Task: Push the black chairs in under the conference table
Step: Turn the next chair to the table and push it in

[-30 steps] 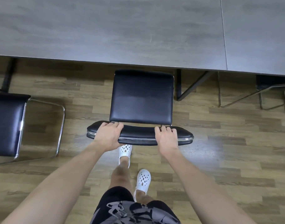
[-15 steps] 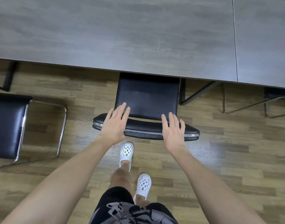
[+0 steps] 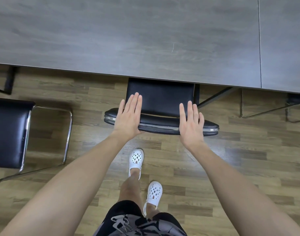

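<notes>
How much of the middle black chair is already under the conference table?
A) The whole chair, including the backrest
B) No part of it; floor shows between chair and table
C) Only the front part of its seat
C: the middle chair has the front of its seat hidden beneath the near edge of the conference table, while its backrest is wholly outside, over the wooden floor.

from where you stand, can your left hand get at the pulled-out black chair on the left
Probably, with a sidestep. The left hand is open by the middle chair, and only bare floor lies between it and the left chair.
</notes>
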Demonstrator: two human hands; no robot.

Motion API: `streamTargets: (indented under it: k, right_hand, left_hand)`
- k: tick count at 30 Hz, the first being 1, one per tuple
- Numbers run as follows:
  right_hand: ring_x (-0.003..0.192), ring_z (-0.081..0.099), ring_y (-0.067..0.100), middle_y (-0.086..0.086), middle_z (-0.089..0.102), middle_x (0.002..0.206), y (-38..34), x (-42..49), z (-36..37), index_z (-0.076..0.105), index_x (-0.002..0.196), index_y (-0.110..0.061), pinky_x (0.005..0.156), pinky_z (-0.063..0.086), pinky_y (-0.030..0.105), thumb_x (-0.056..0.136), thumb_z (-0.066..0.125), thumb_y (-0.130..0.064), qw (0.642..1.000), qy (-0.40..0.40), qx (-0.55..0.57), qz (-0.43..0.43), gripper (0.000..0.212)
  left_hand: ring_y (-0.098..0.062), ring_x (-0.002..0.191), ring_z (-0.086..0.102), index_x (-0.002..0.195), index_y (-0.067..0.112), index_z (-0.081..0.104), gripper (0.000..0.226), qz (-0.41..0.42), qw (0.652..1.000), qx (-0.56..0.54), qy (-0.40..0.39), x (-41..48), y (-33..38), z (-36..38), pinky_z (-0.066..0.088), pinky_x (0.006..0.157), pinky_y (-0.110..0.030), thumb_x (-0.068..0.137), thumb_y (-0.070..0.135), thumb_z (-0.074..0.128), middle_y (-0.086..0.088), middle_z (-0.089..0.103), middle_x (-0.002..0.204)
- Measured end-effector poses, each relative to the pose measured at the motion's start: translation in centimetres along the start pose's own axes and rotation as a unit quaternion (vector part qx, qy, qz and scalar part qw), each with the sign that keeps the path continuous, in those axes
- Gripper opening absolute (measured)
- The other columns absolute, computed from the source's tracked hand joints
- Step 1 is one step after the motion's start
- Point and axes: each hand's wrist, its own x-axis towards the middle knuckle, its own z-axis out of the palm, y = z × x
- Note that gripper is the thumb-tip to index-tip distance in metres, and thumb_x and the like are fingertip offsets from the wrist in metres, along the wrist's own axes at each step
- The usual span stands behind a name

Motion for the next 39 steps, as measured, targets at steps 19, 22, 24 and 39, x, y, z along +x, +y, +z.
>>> streamTargets:
  k: [19,22,24,39]
  right_hand:
    - [0.147,0.003,0.038,0.023,0.004,0.158,1.6,6.0,-1.6,-0.003,0.153,-0.011,0.115,0.013,0.05,0.071,0.063,0.009,0.999,-0.014,-0.03,-0.004,0.107]
    - [0.146,0.006,0.038,0.024,0.007,0.158,1.8,7.1,-1.7,0.001,0.153,-0.01,0.114,0.016,0.051,0.069,0.066,0.008,1.0,-0.006,-0.028,-0.005,0.108]
    - [0.146,0.005,0.038,0.023,0.006,0.158,1.8,7.8,-1.9,0.001,0.153,-0.01,0.115,0.015,0.05,0.07,0.066,0.007,1.0,-0.006,-0.03,-0.006,0.106]
    - [0.146,0.009,0.036,0.019,0.011,0.158,2.7,12.1,-2.7,0.0,0.151,-0.013,0.114,0.015,0.05,0.062,0.089,-0.025,0.999,-0.027,-0.041,-0.004,0.127]
  left_hand:
    - [-0.02,0.151,-0.001,0.154,0.013,-0.009,0.138,0.032,0.999,-0.003,0.016,5.9,-0.8,-1.9,0.005,0.12,-0.045,0.061,0.062,0.081,-0.004,-0.006,0.164]
    - [-0.02,0.151,-0.002,0.154,0.012,-0.009,0.138,0.034,0.999,-0.001,0.02,6.9,-1.0,-2.2,0.004,0.12,-0.045,0.062,0.063,0.08,-0.004,-0.006,0.164]
    - [-0.02,0.151,-0.001,0.154,0.012,-0.008,0.138,0.035,0.999,0.0,0.024,7.7,-1.2,-2.4,0.004,0.12,-0.045,0.061,0.063,0.081,-0.004,-0.005,0.164]
    - [-0.02,0.151,-0.002,0.154,0.013,-0.009,0.139,0.035,0.999,-0.007,0.022,11.8,-1.8,-3.8,0.003,0.121,-0.048,0.061,0.064,0.081,-0.004,-0.007,0.163]
